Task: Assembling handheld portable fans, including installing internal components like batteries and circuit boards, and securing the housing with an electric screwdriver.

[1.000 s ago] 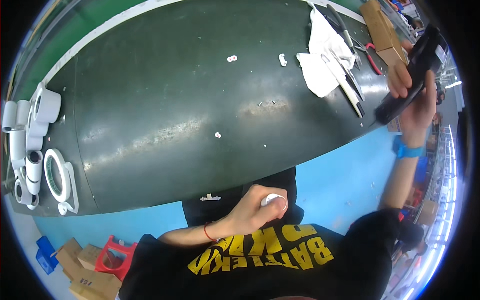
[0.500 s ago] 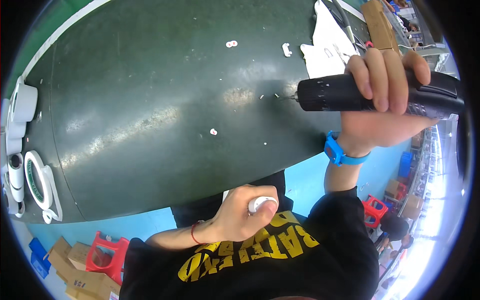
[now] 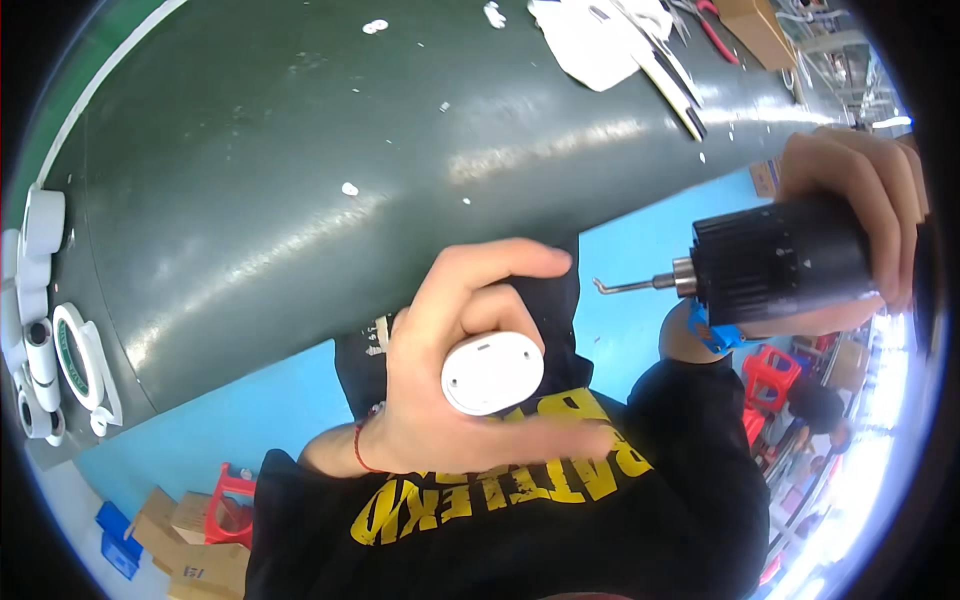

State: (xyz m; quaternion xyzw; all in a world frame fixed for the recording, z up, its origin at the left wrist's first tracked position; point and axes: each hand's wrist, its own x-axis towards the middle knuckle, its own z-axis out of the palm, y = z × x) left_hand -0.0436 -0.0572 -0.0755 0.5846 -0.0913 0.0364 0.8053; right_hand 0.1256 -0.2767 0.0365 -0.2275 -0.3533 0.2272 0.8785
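Note:
A small white oval case point(image 3: 492, 373) sits in my left hand point(image 3: 415, 370), held by the curled fingers while the thumb and index finger stand apart. The end facing up has a slot and two small holes. My right hand point(image 3: 868, 190) is wrapped round a black electric screwdriver point(image 3: 780, 262) at the right. Its thin bit point(image 3: 640, 284) points left toward the case, a gap away from it. At the bit's tip is a tiny bent piece that looks like a screw set askew. Part of the screwdriver's rear is hidden behind my fingers.
On the dark green table point(image 3: 250, 230), several tiny white bits lie scattered. Tape rolls point(image 3: 85, 360) stand along the left edge. A white cloth or bag point(image 3: 590, 45), tweezers point(image 3: 672, 75) and red-handled pliers point(image 3: 718, 35) lie at the far right. Red stools point(image 3: 770, 378) stand on the floor.
The screwdriver has come down from over the table, off to the right and closer. My left hand has opened its thumb and index finger and turned the case's end upward.

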